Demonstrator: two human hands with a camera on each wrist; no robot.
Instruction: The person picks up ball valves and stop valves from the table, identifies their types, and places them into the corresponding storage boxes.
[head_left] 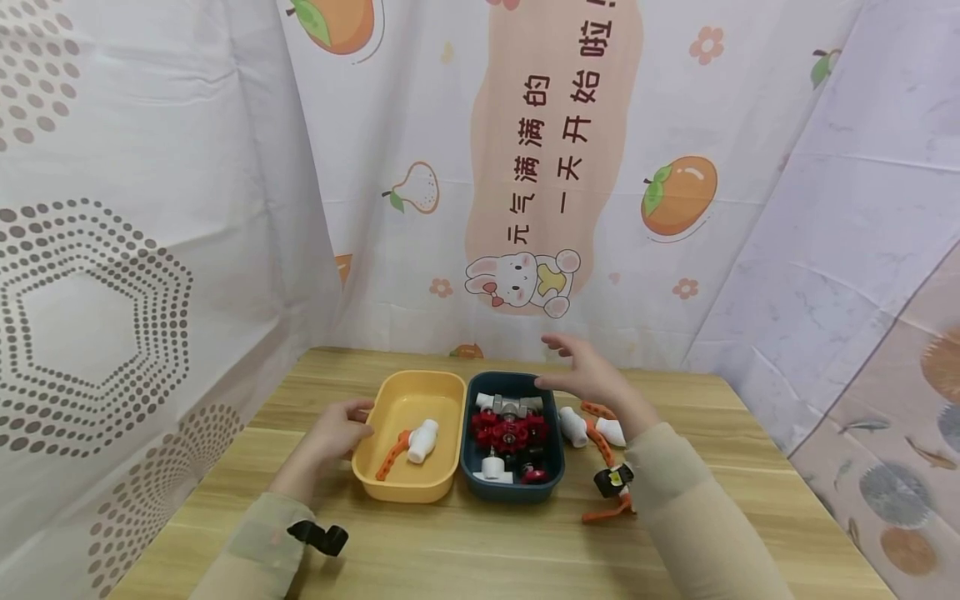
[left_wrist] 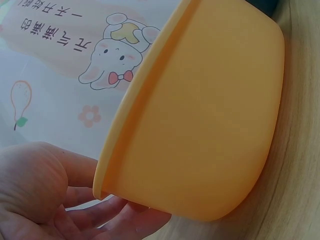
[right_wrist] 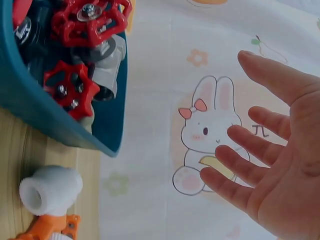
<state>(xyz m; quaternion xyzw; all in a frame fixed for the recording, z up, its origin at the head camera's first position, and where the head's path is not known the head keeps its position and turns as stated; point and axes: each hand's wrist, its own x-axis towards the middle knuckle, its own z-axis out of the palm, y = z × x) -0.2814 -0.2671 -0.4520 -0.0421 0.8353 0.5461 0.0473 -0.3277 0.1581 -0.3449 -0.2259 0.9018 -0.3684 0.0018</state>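
My left hand [head_left: 333,433] is at the left side of a yellow plastic bin [head_left: 420,493], its loosely extended fingers right at the rim and outer wall. Inside that bin lies a white ball valve [head_left: 423,440] with an orange lever handle. A dark blue bin [head_left: 512,497] stands beside it on the right, holding several valves with red handwheels [head_left: 510,432] and a white tee-shaped fitting [head_left: 492,469]. Raised near the blue bin's back right corner, my right hand [head_left: 588,375] has its fingers spread and holds nothing; the right wrist view shows its bare palm.
Right of the blue bin, partly hidden by my right forearm, lie several white valves [head_left: 574,427] with orange handles [head_left: 602,446]. Both bins stand on a wood-grain table [head_left: 420,550]. Printed curtains [head_left: 420,275] hang behind and at the sides.
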